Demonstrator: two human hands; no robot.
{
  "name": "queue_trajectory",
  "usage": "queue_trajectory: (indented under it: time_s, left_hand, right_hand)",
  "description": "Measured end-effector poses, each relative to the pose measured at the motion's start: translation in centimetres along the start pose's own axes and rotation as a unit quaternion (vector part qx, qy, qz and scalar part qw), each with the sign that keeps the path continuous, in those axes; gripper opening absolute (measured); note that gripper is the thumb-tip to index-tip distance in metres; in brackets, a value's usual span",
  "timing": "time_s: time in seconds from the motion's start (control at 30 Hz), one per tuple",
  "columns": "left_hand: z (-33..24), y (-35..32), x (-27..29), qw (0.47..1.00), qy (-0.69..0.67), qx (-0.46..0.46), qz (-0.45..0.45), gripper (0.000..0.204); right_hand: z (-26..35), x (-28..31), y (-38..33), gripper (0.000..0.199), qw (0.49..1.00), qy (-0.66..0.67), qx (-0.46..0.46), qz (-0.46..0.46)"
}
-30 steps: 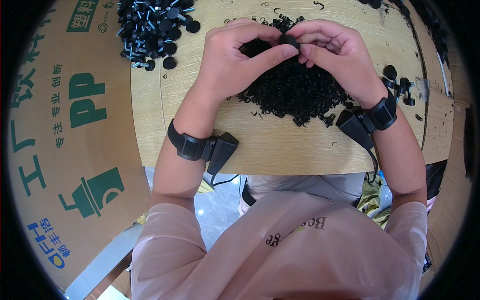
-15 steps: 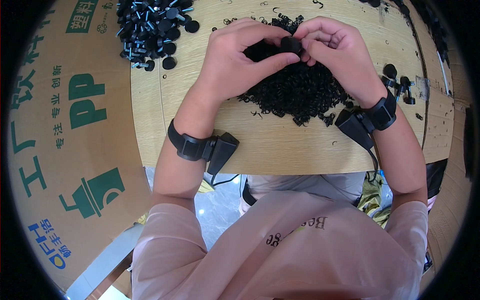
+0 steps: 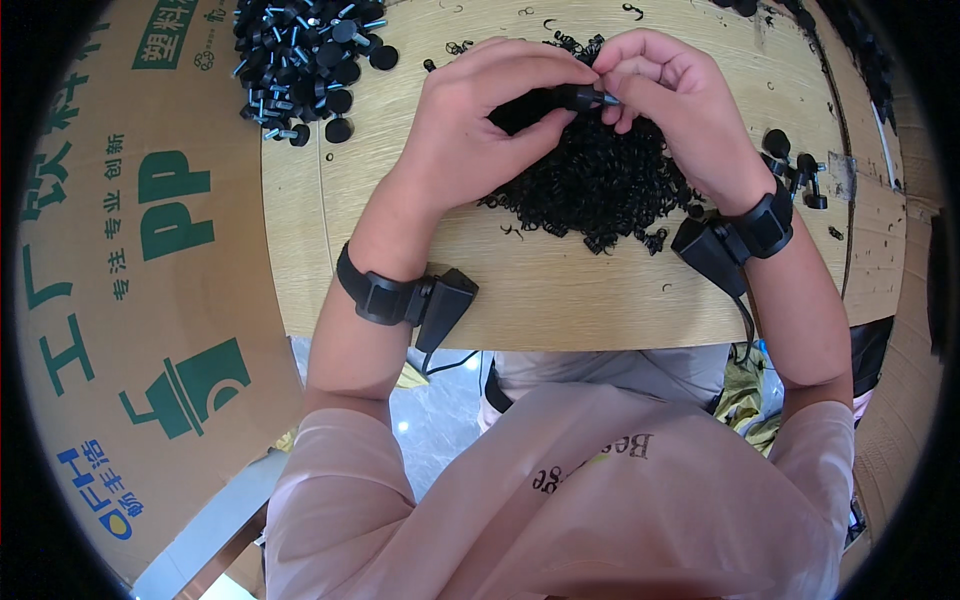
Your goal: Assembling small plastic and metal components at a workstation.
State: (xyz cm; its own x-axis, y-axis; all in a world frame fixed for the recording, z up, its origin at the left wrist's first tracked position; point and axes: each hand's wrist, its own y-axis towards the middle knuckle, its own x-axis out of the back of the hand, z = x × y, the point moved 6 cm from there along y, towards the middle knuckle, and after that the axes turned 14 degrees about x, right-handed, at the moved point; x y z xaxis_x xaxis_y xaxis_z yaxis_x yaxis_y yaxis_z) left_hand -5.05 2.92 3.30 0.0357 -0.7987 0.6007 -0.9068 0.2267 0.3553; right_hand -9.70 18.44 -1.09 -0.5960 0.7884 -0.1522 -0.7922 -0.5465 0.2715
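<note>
The left hand pinches a black, round-headed knob with metal bolt over curled, black, plastic-looking pieces, well inside the pale wooden table's near edge. The bolt points right, probably so the right hand, fingers narrowed, reaches its tip; whether gripping, I cannot tell.

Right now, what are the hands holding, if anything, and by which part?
A bolt: left hand pinches its black head; right hand is at the metal shank, grip there unclear.
</note>
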Motion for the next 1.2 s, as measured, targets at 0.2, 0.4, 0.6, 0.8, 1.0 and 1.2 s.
queue_trajectory:
  time_s: [0.2, 0.4, 0.6, 0.8, 1.0, 1.2]
  left_hand:
    - [0.4, -0.1, 0.3, 0.998, 0.001, 0.054, -0.023, 0.033]
    - [0.8, -0.2, 0.5, 0.997, 0.025, 0.061, -0.027, 0.03]
    - [0.8, 0.0, 0.6, 0.997, 0.012, 0.041, -0.064, 0.024]
    - [1.0, -0.2, 0.4, 0.997, 0.033, 0.066, -0.035, 0.023]
    - [1.0, -0.2, 0.5, 0.996, 0.045, 0.06, -0.041, 0.022]
    - [1.0, -0.2, 0.4, 0.996, 0.038, 0.071, -0.034, 0.022]
  right_hand:
    - [0.3, -0.1, -0.2, 0.022, 1.0, -0.029, 0.0, 0.012]
    - [0.0, -0.5, -0.2, 0.023, 0.999, -0.026, 0.004, 0.027]
    - [0.1, -0.5, -0.2, 0.024, 0.999, -0.034, 0.005, 0.031]
    - [0.0, -0.5, -0.2, 0.026, 0.999, -0.042, 0.014, 0.026]
    - [0.0, -0.4, -0.2, 0.026, 0.999, -0.031, -0.005, 0.03]
    - [0.0, -0.5, -0.2, 0.023, 0.999, -0.034, 0.004, 0.027]
